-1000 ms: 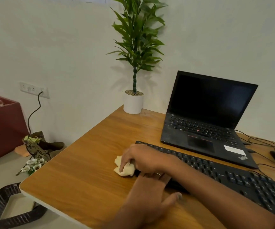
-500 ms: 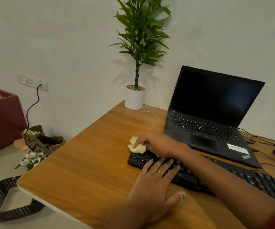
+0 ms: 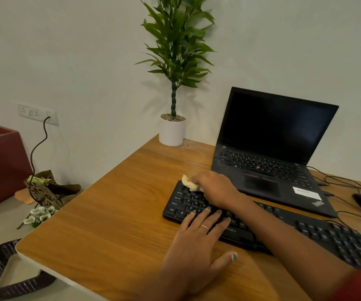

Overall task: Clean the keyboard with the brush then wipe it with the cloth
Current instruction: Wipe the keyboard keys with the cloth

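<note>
Keyboard (image 3: 305,231): black, on the desk (image 3: 114,218) before the laptop (image 3: 268,159). Cloth (image 3: 191,184): bunched in my right hand (image 3: 216,187), pressed on the top-left keys. My left hand (image 3: 196,242): fingers spread flat, bracing the front edge. Best wiped row by row, with light pressure.

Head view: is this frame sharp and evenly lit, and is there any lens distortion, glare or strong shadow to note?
Head view: soft, even light; the potted plant casts a faint shadow on the wall. Wide-angle bending curves the desk edge. The laptop screen is dark, without glare. The keyboard legends read near the left hand; the right hand and cloth look slightly soft.
</note>
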Motion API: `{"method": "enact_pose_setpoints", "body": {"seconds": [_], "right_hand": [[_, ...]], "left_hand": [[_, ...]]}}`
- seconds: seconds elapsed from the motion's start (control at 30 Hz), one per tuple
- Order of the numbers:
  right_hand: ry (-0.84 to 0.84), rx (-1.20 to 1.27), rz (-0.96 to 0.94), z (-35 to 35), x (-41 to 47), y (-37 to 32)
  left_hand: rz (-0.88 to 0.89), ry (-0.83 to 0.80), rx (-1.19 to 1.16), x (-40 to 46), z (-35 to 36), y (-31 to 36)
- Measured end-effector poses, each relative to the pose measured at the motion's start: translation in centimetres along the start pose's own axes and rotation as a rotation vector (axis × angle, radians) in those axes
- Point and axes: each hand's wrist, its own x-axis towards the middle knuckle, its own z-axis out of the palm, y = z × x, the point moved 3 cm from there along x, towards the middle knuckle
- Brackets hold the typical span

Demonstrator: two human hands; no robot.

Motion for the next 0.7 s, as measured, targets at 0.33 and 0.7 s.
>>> {"method": "enact_pose_setpoints", "body": {"seconds": [0.33,0.7], "right_hand": [[-0.019,0.152,0.041,-0.5,-6.5,6.3],[-0.214,-0.02,0.3,-3.4,-15.1,12.3]], "left_hand": [[0.002,0.027,-0.008,-0.2,0.0,-0.1],[-0.018,0.009,0.044,-0.3,-0.1,0.0]]}}
